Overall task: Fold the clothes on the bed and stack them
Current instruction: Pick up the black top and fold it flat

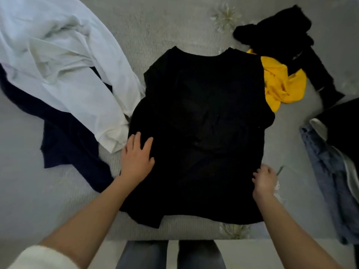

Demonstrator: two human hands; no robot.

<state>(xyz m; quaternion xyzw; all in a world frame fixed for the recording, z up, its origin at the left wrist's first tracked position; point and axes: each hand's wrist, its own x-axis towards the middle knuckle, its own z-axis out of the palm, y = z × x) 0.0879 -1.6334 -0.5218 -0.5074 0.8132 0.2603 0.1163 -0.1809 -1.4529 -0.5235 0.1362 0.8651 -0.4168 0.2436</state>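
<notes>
Black shirt [202, 133], spread flat at near edge of bed [174, 26]: left hand [137, 158] flat, pressing; right hand [265, 179] pinches its side. Smooth wrinkles before folding inward.

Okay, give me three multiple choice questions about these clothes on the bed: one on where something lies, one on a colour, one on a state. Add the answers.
1. Where does the white garment lie relative to the black shirt?
A. to its left
B. to its right
C. on top of it

2. What colour is the garment beside the black shirt's upper right edge?
A. red
B. yellow
C. green

3. How is the left hand placed?
A. flat on the black shirt
B. in a fist, off the bed
C. lifted in the air

Answers:
1 A: the white heap lies left of the shirt.
2 B: the fabric is bright yellow.
3 A: its straight fingers rest on the shirt's left edge.
</notes>
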